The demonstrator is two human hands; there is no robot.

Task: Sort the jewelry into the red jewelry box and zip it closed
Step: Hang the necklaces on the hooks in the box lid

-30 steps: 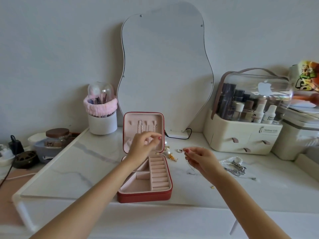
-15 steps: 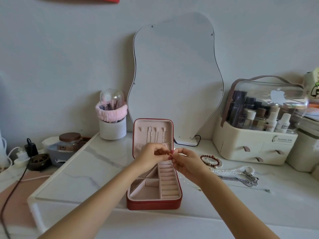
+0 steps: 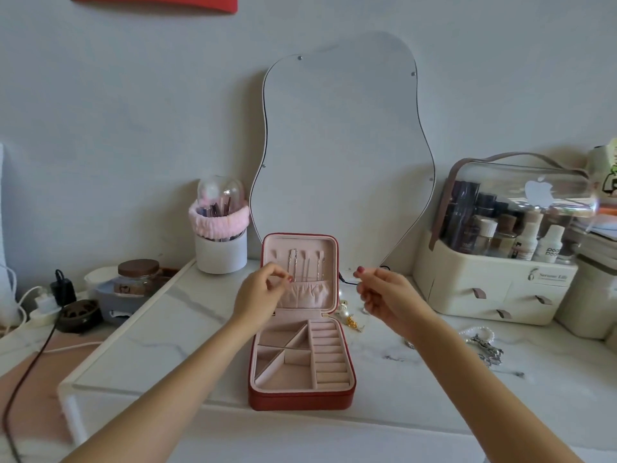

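Observation:
The red jewelry box (image 3: pixel 300 401) lies open at the table's front edge, its pink lid (image 3: pixel 329 262) upright with thin chains (image 3: pixel 293 265) hanging inside. The tray compartments look bare. My left hand (image 3: pixel 260 295) is pinched in front of the lid's left side. My right hand (image 3: pixel 384 295) is pinched just right of the lid. Between them they seem to stretch a fine chain, too thin to see clearly. Pearl and gold earrings (image 3: pixel 349 319) lie right of the box. A pearl strand (image 3: pixel 477 330) and a silver chain (image 3: pixel 487 350) lie farther right.
A wavy mirror (image 3: pixel 340 145) leans on the wall behind the box. A cream cosmetics organiser (image 3: pixel 494 292) stands at the right. A white brush cup (image 3: pixel 220 253) stands at the back left, with a jar (image 3: pixel 138 277), plugs and a black cable (image 3: pixel 30 365) beyond the table's left edge.
My right hand came from the table to meet my left at the lid. Both hands have since drawn apart sideways, still pinched. The view shifted up and left.

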